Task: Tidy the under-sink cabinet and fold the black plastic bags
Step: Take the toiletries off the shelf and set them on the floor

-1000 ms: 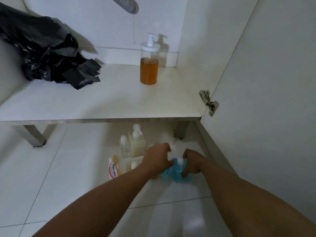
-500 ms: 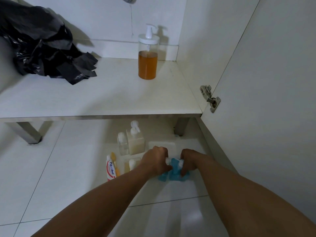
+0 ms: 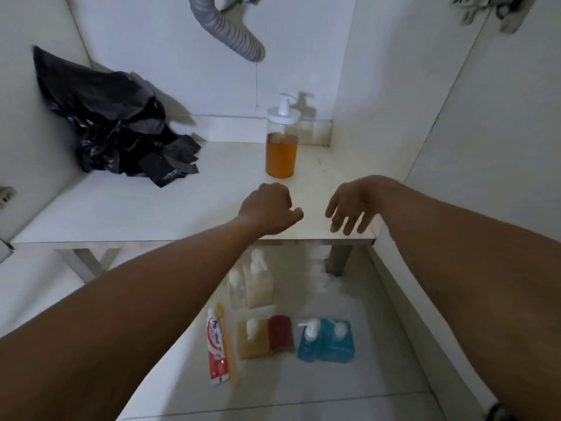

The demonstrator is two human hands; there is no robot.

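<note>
Found nearest, on the floor point(image 3: 303, 387) below the shelf point(image 3: 136, 214): a toothpaste tube point(image 3: 217, 347) lying flat; two blue pump bottles point(image 3: 326, 341) standing side by side, touching; pale pump bottles point(image 3: 258, 284) behind. Recorded above the shelf's front edge: left hand point(image 3: 267, 209), fingers curled in, gripping nothing; right hand point(image 3: 352, 208), fingers slack and spread, likewise empty; hands apart from each other. Noted just beyond them an orange pump bottle point(image 3: 281, 147), upright, partly filled. Judged at risk: that bottle toppled by a wrist or forearm during any leftward reach. Located the black plastic bags point(image 3: 121, 135) at the back left of the shelf, against the left wall, well apart from either hand. Judged likely, if hauled as one bundle, to slide and shed pieces over the shelf edge. Appearance: crumpled into a loose heap, not folded, thin and glossy, with several flatter dark pieces spilling toward the front. Observed overhead a grey corrugated drain hose point(image 3: 230, 28).
</note>
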